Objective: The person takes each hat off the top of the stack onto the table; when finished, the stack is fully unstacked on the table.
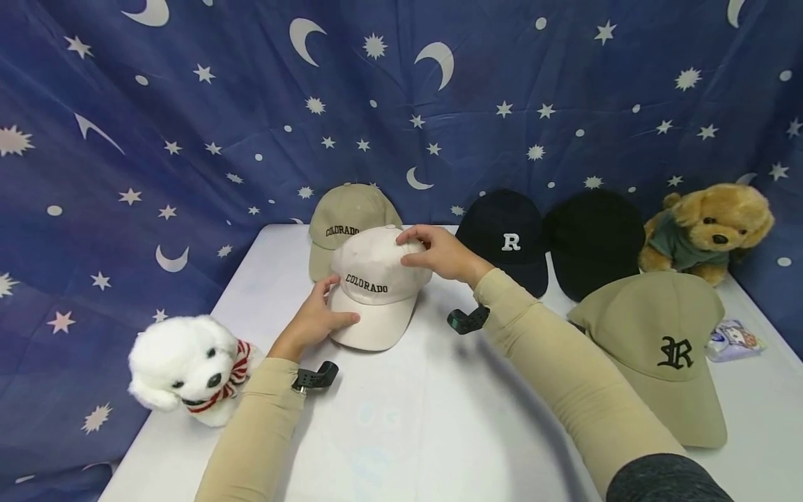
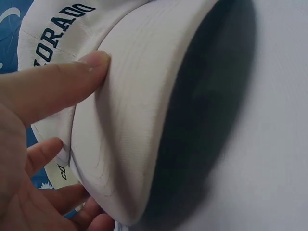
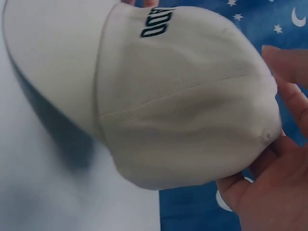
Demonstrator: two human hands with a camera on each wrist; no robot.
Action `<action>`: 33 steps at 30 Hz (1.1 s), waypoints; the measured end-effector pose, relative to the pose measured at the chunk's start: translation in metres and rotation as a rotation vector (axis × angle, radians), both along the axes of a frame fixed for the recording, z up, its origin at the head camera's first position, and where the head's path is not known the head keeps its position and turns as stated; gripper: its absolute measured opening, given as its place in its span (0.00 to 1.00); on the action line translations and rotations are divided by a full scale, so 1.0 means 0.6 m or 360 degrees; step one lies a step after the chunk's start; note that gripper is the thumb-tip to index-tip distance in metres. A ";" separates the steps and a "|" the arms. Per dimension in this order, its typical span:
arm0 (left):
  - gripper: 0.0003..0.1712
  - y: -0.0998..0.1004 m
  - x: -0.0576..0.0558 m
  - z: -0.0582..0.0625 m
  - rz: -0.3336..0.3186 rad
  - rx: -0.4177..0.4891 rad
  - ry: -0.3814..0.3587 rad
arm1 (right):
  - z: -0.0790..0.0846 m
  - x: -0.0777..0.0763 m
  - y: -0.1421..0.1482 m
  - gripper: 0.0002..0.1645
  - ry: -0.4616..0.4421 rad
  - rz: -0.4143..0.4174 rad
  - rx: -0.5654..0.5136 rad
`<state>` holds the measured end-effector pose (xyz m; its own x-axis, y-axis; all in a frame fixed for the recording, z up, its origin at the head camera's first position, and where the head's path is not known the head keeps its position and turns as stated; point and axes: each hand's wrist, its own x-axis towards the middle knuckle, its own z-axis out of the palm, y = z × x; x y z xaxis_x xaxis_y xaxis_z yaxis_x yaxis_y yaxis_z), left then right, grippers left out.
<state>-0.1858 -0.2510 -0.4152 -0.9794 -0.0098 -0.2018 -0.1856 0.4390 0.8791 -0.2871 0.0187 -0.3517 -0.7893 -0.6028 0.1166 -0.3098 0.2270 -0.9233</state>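
A cream-white baseball cap (image 1: 370, 317) lettered COLORADO faces me at the middle of the table, tilted, its brim towards me. My left hand (image 1: 316, 314) grips its brim at the left side; the left wrist view shows the thumb (image 2: 72, 82) on top of the brim and the other fingers by its edge. At the back of the crown (image 3: 187, 106), my right hand (image 1: 448, 252) holds the cap with fingers and thumb curved about it. Directly behind stands a beige COLORADO cap (image 1: 351, 208), partly hidden by the white one.
Right of centre sit a navy cap (image 1: 495, 237) with an R and a black cap (image 1: 592, 237). A khaki cap (image 1: 665, 314) lies nearer on the right, beside a small clear packet (image 1: 735, 340). A tan plush dog (image 1: 702, 223) and a white plush dog (image 1: 182, 355) flank the white table (image 1: 401, 418).
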 end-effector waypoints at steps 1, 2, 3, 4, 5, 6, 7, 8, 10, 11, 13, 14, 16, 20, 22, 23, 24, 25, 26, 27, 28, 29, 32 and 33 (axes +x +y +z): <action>0.56 0.003 0.000 0.001 0.0003 -0.0004 0.0007 | 0.002 0.001 0.003 0.21 0.0009 -0.0014 0.0010; 0.56 0.005 -0.001 0.001 0.0000 0.0000 0.0013 | 0.004 0.001 0.005 0.21 0.0020 -0.0029 0.0015; 0.56 0.008 -0.002 0.001 0.0002 0.0007 0.0013 | 0.006 0.002 0.007 0.21 0.0039 -0.0045 0.0024; 0.55 0.011 -0.002 0.002 0.0003 0.0012 0.0011 | 0.009 0.004 0.010 0.21 0.0057 -0.0061 0.0034; 0.55 0.013 -0.002 0.003 0.0003 0.0026 0.0005 | 0.011 0.005 0.013 0.20 0.0068 -0.0082 0.0046; 0.54 0.015 -0.002 0.003 -0.0001 0.0036 0.0000 | 0.013 0.006 0.016 0.20 0.0084 -0.0099 0.0060; 0.53 0.017 -0.002 0.004 -0.0005 0.0048 -0.0005 | 0.016 0.008 0.018 0.21 0.0098 -0.0113 0.0071; 0.53 0.019 -0.002 0.004 -0.0012 0.0054 -0.0010 | 0.019 0.010 0.021 0.21 0.0113 -0.0124 0.0081; 0.51 0.024 -0.001 0.004 -0.0021 0.0056 -0.0011 | 0.025 0.014 0.028 0.21 0.0134 -0.0142 0.0092; 0.51 0.026 0.000 0.004 -0.0029 0.0056 -0.0006 | 0.029 0.016 0.032 0.21 0.0143 -0.0149 0.0094; 0.50 0.032 0.001 0.004 -0.0049 0.0052 0.0015 | 0.036 0.019 0.041 0.21 0.0159 -0.0158 0.0088; 0.49 0.036 0.001 0.004 -0.0057 0.0050 0.0027 | 0.039 0.020 0.045 0.21 0.0174 -0.0162 0.0089; 0.49 0.044 0.003 0.006 -0.0081 0.0048 0.0051 | 0.045 0.023 0.056 0.21 0.0199 -0.0170 0.0097; 0.46 0.062 0.008 0.012 -0.0121 0.0054 0.0085 | 0.058 0.030 0.081 0.21 0.0232 -0.0192 0.0134; 0.45 0.072 0.011 0.015 -0.0142 0.0060 0.0097 | 0.063 0.034 0.095 0.21 0.0237 -0.0206 0.0150; 0.44 0.077 0.013 0.016 -0.0148 0.0065 0.0097 | 0.065 0.036 0.102 0.22 0.0237 -0.0214 0.0157; 0.44 0.082 0.014 0.017 -0.0161 0.0065 0.0098 | 0.067 0.038 0.108 0.22 0.0238 -0.0223 0.0162; 0.43 0.086 0.016 0.018 -0.0170 0.0061 0.0101 | 0.069 0.041 0.115 0.22 0.0239 -0.0232 0.0167; 0.42 0.091 0.017 0.019 -0.0172 0.0056 0.0100 | 0.070 0.043 0.121 0.22 0.0244 -0.0238 0.0174; 0.42 0.096 0.019 0.020 -0.0180 0.0047 0.0104 | 0.072 0.045 0.126 0.22 0.0252 -0.0242 0.0179; 0.42 0.101 0.020 0.020 -0.0188 0.0044 0.0108 | 0.074 0.048 0.132 0.22 0.0255 -0.0241 0.0175; 0.41 0.106 0.022 0.021 -0.0198 0.0044 0.0111 | 0.075 0.051 0.137 0.22 0.0264 -0.0243 0.0176; 0.41 0.119 0.025 0.022 -0.0226 0.0060 0.0117 | 0.080 0.058 0.151 0.22 0.0302 -0.0233 0.0181; 0.41 0.123 0.026 0.022 -0.0237 0.0072 0.0121 | 0.081 0.061 0.155 0.22 0.0314 -0.0230 0.0184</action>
<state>-0.1701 -0.1770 -0.4022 -0.9818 0.1438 -0.1243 -0.0539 0.4166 0.9075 -0.2506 0.1120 -0.3030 -0.8368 -0.5039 0.2140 -0.4382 0.3822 -0.8136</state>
